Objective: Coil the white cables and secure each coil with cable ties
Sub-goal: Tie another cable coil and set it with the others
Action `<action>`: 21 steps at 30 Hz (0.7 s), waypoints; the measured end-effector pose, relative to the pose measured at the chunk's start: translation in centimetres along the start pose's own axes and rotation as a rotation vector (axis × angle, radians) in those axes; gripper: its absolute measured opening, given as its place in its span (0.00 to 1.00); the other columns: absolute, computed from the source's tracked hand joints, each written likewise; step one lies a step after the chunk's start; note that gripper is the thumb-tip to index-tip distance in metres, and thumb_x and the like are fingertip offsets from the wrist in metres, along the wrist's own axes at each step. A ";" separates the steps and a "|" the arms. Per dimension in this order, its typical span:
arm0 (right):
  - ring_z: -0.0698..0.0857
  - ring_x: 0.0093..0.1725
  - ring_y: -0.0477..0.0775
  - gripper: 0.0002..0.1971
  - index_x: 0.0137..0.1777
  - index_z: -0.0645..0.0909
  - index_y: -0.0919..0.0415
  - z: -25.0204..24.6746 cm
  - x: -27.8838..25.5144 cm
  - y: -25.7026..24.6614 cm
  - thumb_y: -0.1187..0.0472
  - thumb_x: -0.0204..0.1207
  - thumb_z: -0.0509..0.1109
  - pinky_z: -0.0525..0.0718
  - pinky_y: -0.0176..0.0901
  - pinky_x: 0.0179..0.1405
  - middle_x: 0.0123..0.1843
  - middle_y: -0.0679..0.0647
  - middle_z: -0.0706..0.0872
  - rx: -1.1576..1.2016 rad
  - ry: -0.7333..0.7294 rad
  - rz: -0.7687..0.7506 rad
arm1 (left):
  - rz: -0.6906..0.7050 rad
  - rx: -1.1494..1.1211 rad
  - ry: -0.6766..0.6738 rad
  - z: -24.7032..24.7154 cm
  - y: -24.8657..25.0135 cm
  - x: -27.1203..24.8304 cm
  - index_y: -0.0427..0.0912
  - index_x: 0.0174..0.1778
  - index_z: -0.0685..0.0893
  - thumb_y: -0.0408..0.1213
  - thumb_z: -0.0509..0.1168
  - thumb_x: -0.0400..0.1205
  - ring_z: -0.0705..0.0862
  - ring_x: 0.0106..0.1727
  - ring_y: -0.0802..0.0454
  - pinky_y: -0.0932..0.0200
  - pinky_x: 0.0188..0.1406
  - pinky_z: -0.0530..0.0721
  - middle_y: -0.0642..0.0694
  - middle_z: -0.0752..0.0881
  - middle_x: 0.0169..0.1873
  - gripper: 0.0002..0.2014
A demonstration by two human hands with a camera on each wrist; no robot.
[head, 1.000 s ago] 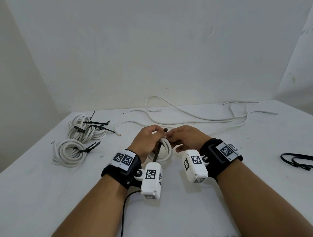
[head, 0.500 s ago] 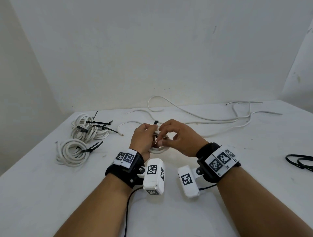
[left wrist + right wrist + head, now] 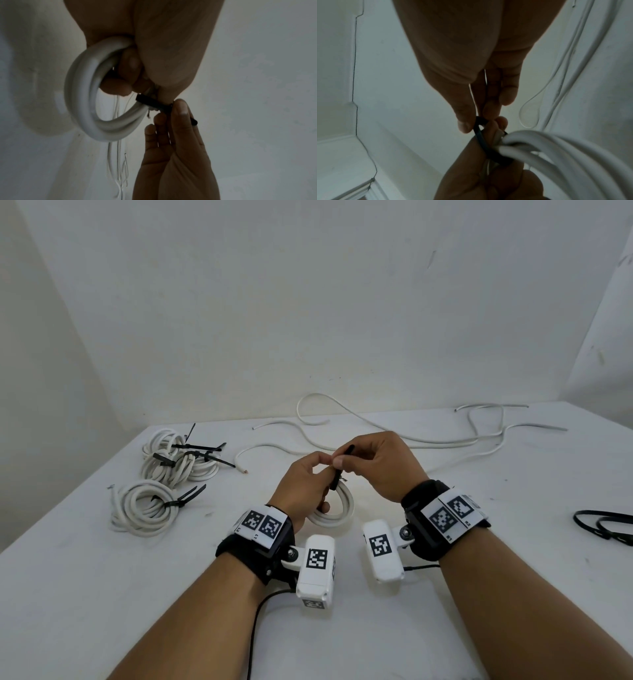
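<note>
Fastening a tie round a small coil. The left hand [image 3: 301,487] holds the coil [image 3: 337,510] of white cable just above the counter [image 3: 513,542], fingers curled through its opening and thumb pressed on the bundle. The right hand [image 3: 376,463] pinches the free end of the black cable tie [image 3: 152,102] between thumb and forefinger; the strap already wraps the bundle where the turns meet. To do the step well, judged from this pose: keep the left grip firm so the turns stay stacked, lead the tail squarely into the head, then pull straight until snug. The cable is smooth, round and springy, so it will likely fan out if released; the tie is a thin, flat, flexible plastic strip. Three tied coils [image 3: 147,508] lie to the left, loose cables [image 3: 394,436] at the back, and spare ties [image 3: 603,525] at the right edge.
</note>
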State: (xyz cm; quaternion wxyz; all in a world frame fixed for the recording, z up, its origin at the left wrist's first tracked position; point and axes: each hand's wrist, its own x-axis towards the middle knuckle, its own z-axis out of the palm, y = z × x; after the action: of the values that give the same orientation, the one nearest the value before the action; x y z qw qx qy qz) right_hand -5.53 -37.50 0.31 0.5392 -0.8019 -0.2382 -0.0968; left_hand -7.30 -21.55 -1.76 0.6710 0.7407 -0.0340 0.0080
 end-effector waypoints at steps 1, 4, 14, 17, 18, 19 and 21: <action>0.84 0.33 0.41 0.03 0.43 0.92 0.56 -0.1 0.0 0.0 0.63 0.75 0.77 0.79 0.30 0.36 0.32 0.50 0.89 0.021 -0.007 0.004 | 0.007 0.002 -0.001 -0.1 -0.1 0.1 0.40 0.49 0.85 0.40 0.66 0.84 0.67 0.20 0.56 0.58 0.24 0.76 0.51 0.78 0.26 0.07; 0.86 0.37 0.45 0.05 0.46 0.91 0.58 0.1 0.1 0.1 0.63 0.79 0.73 0.84 0.38 0.37 0.39 0.55 0.91 0.071 -0.005 0.029 | 0.014 0.004 0.026 -0.1 -0.2 0.3 0.38 0.44 0.83 0.41 0.66 0.83 0.67 0.21 0.55 0.57 0.24 0.76 0.50 0.79 0.27 0.09; 0.89 0.33 0.58 0.09 0.47 0.78 0.60 1.1 0.0 -1.0 0.66 0.75 0.77 0.81 0.44 0.32 0.36 0.59 0.91 0.465 0.137 0.215 | 0.002 -0.018 0.185 -0.2 0.0 0.5 0.43 0.30 0.71 0.34 0.64 0.82 0.70 0.15 0.57 0.57 0.21 0.74 0.56 0.75 0.14 0.14; 0.89 0.31 0.55 0.06 0.42 0.83 0.64 1.5 -0.2 -1.1 0.65 0.74 0.78 0.81 0.41 0.30 0.34 0.58 0.91 0.363 0.148 0.213 | 0.000 -0.017 0.187 -0.2 -0.1 0.4 0.44 0.30 0.70 0.34 0.65 0.82 0.71 0.16 0.57 0.59 0.19 0.74 0.52 0.78 0.20 0.15; 0.89 0.31 0.54 0.05 0.43 0.85 0.66 1.5 -0.3 -1.1 0.64 0.74 0.78 0.81 0.40 0.30 0.33 0.58 0.91 0.309 0.144 0.203 | -0.001 -0.013 0.185 -0.3 -0.1 0.4 0.44 0.30 0.71 0.34 0.65 0.82 0.71 0.17 0.56 0.60 0.19 0.74 0.48 0.80 0.24 0.15; 0.89 0.31 0.52 0.06 0.43 0.86 0.67 1.5 -0.4 -1.1 0.64 0.74 0.78 0.81 0.39 0.29 0.33 0.57 0.91 0.251 0.135 0.185 | 0.000 -0.007 0.183 -0.3 -0.2 0.5 0.44 0.30 0.71 0.34 0.65 0.81 0.72 0.17 0.55 0.60 0.19 0.74 0.44 0.81 0.27 0.14; 0.89 0.30 0.50 0.06 0.42 0.88 0.68 1.6 -0.4 -0.9 0.65 0.74 0.77 0.80 0.36 0.27 0.33 0.58 0.91 0.144 0.111 0.141 | 0.005 0.018 0.184 -0.4 -0.2 0.5 0.44 0.30 0.72 0.34 0.65 0.81 0.72 0.18 0.53 0.60 0.19 0.74 0.41 0.82 0.31 0.13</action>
State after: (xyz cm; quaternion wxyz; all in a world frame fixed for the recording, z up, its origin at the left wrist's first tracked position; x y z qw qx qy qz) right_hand -6.51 -35.85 0.26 0.6132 -0.7694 -0.1572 -0.0854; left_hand -6.77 -21.12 -1.90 0.6644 0.7428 0.0260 0.0782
